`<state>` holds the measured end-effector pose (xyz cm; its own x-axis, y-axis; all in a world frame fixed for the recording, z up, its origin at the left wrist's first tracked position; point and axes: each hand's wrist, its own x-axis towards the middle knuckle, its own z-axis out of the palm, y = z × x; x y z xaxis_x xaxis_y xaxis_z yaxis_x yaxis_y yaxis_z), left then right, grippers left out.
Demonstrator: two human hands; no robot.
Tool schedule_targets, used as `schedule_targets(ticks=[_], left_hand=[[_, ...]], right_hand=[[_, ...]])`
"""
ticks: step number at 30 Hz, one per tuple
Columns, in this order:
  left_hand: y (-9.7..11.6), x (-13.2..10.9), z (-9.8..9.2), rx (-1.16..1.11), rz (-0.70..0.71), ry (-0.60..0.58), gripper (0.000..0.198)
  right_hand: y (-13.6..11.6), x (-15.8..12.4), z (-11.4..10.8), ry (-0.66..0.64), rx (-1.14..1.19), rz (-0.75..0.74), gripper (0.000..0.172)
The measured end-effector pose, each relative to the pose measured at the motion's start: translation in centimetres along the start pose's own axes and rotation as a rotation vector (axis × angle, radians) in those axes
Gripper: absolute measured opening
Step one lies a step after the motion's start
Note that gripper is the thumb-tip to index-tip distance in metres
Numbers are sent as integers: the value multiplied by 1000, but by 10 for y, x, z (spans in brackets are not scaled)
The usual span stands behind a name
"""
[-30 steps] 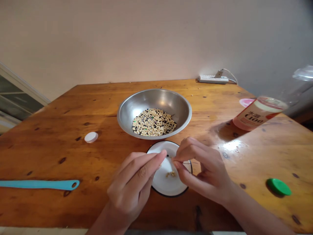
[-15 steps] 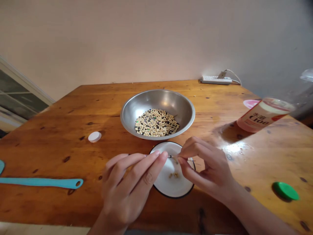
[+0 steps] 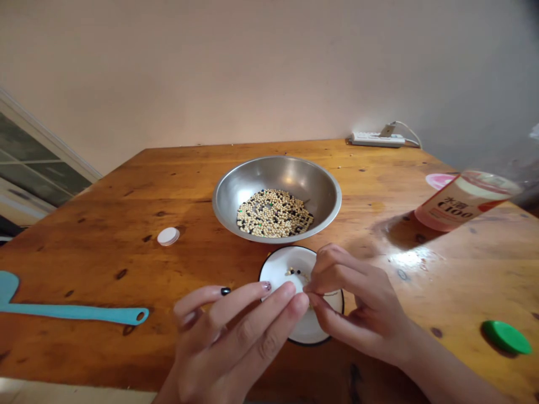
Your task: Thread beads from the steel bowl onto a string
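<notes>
My left hand [image 3: 236,336] and my right hand [image 3: 357,303] meet fingertip to fingertip over a small white plate [image 3: 280,268] with a dark rim. The left hand's fingers are held together and point right; what they hold is hidden. Thumb and forefinger of the right hand are pinched on something too small to name. A few small beads [image 3: 293,272] lie on the plate's far side. Just behind it stands a steel bowl [image 3: 332,193] with a heap of cream and dark beads [image 3: 273,213].
On the wooden table [image 3: 105,252] lie a white cap [image 3: 168,236], a blue spatula [image 3: 76,311] at the left, and a green cap [image 3: 506,336] at the right. A tilted-looking labelled bottle [image 3: 458,203], a pink lid [image 3: 438,179] and a power strip [image 3: 377,140] are at the back right.
Both hands have dropped nearer to me over the plate and closed the gap between their fingertips. The thin needle-like thing seen between them half a second ago no longer shows.
</notes>
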<state>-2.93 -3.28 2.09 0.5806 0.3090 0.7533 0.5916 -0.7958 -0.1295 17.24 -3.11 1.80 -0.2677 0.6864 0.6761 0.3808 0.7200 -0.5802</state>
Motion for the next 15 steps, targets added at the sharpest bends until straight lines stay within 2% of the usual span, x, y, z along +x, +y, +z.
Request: schedule_targets(ticks=[6,12,15], left_hand=[[8,2,-1,1,-75,-36,36],[0,-3,-1,-11,37,-90,33],[-2,-5,-1,-12,39,-98,32]], right_hand=[[0,0,0,4,-1,12,13],[0,1,0,-4,4,-2,13],[0,1,0,-5,6,-5,13]])
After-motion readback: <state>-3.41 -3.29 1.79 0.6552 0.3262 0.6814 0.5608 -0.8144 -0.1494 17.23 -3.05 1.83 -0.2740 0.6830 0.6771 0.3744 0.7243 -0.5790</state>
